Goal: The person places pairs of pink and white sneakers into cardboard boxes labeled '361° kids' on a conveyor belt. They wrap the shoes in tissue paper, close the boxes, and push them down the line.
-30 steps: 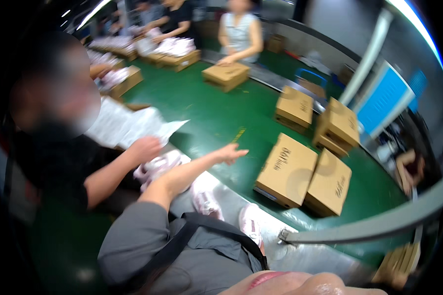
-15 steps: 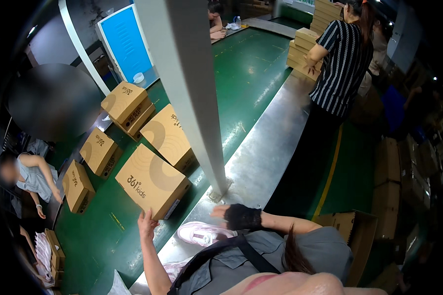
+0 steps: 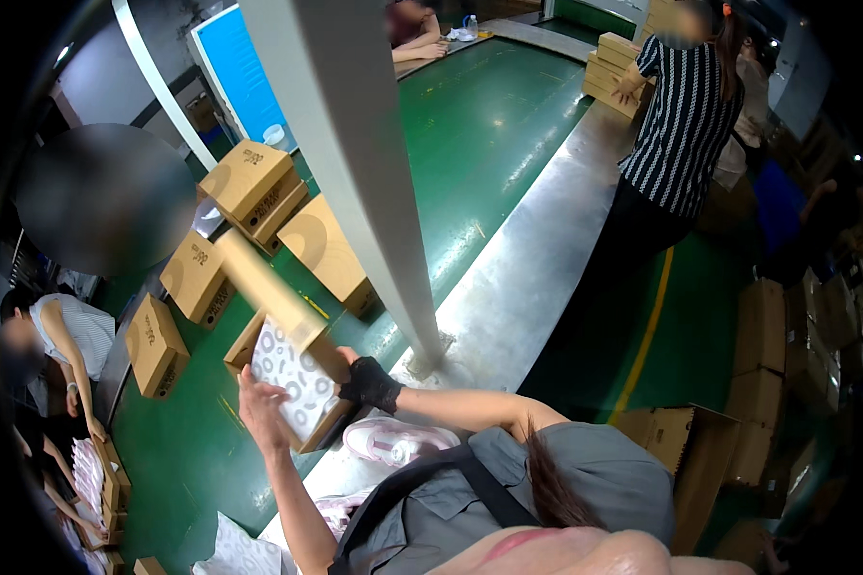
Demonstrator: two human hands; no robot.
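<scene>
Beside the grey post (image 3: 355, 182), at the counter's (image 3: 518, 307) edge, the open cardboard box (image 3: 244, 351) with patterned paper (image 3: 302, 376) looks light and fairly stiff, best held by its side walls. The left hand (image 3: 262, 407), loosely open, touches its left side; the gloved right hand (image 3: 372, 384) half-curls near the blurred, raised lid (image 3: 267, 286), its grip unclear.
</scene>
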